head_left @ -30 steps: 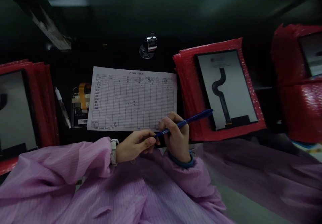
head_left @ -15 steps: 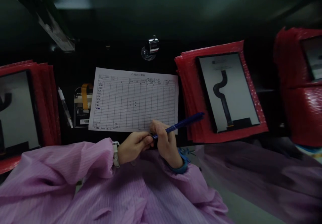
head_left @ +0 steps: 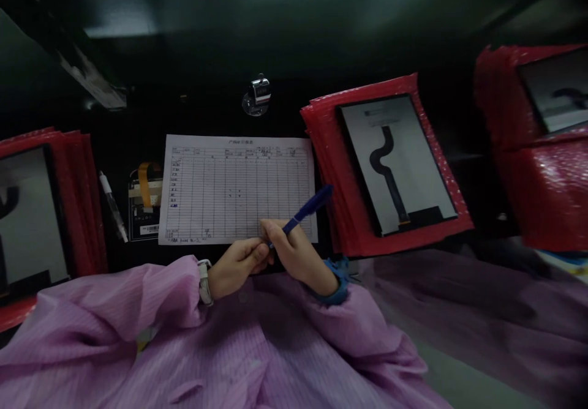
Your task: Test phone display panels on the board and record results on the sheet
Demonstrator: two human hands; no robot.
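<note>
My right hand point(head_left: 296, 256) grips a blue pen point(head_left: 305, 210) at the lower edge of a printed table sheet point(head_left: 236, 185) lying on the dark bench. The pen slants up and to the right. My left hand point(head_left: 236, 265) is curled with its fingertips against the pen's lower end. Both arms wear pink striped sleeves.
A silver tally counter point(head_left: 258, 93) stands behind the sheet. A display panel with a black flex cable point(head_left: 397, 164) rests on stacked red bubble wrap at right, with another stack point(head_left: 537, 146) farther right and one at left point(head_left: 41, 207). A circuit board point(head_left: 144, 210) and a white marker point(head_left: 113, 207) lie left of the sheet.
My right hand drew left and nearer the sheet's bottom edge, and the pen tilted more upright. My left hand stayed at the pen's tip. The view shifted slightly.
</note>
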